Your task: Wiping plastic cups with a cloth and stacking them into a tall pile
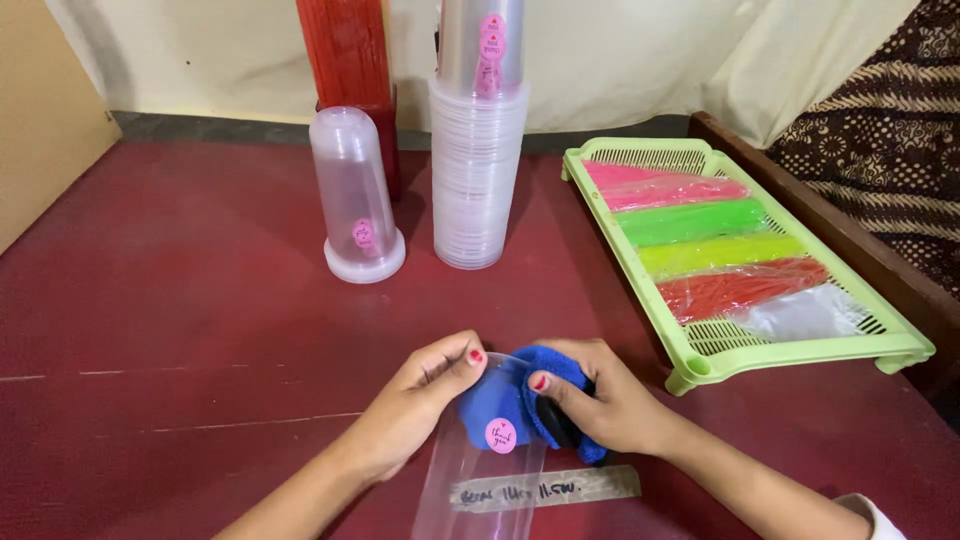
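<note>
Lower centre: left hand [420,395] pinches the clear cup [480,480] steady; right hand [600,400] has its grip closed on a blue cloth [500,400] pressed inside. Cup stack [475,180] upper centre on the counter [200,300].

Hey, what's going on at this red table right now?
A person is working a blue cloth into a clear plastic cup that bears a round pink sticker. The left hand steadies the cup's rim while the right hand presses the cloth in. Behind them stand a tall stack of clear cups and a single upturned cup. A green tray to the right holds bags of coloured straws.
</note>
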